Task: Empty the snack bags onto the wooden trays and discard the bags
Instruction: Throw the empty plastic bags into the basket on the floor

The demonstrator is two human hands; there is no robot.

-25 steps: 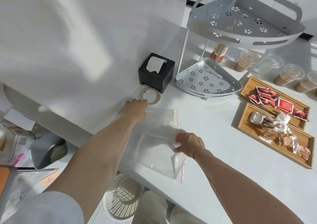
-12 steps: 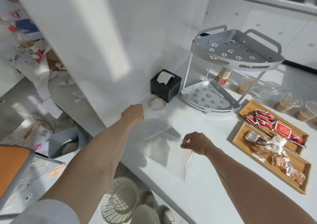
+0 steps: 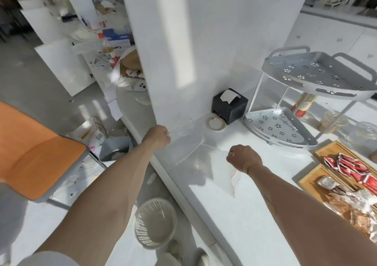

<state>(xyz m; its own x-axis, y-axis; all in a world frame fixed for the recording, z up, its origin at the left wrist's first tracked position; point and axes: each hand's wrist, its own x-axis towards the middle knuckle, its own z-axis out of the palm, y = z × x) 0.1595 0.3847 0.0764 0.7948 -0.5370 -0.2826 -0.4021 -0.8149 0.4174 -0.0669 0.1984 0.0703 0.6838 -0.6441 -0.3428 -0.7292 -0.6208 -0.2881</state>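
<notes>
Two clear plastic zip bags are lifted off the white counter. My left hand (image 3: 160, 135) grips one clear bag (image 3: 187, 143) at its left end, near the counter's left edge. My right hand (image 3: 243, 158) pinches the other clear bag (image 3: 216, 163), whose red zip strip hangs below the wrist. Both bags look empty. At the right lie two wooden trays: the far tray (image 3: 324, 150) holds red snack packets, the near tray (image 3: 306, 181) holds silver and brown wrapped snacks.
A white mesh waste basket (image 3: 154, 225) stands on the floor below the counter edge. A tape roll (image 3: 216, 123), a black tissue box (image 3: 229, 105) and a grey two-tier corner rack (image 3: 285, 127) sit behind the bags. Lidded cups (image 3: 332, 122) stand far right. An orange chair (image 3: 34, 153) is left.
Both hands have lifted the bags from flat on the counter. The left hand drew its bag toward the counter's left edge. The view tilted up and left.
</notes>
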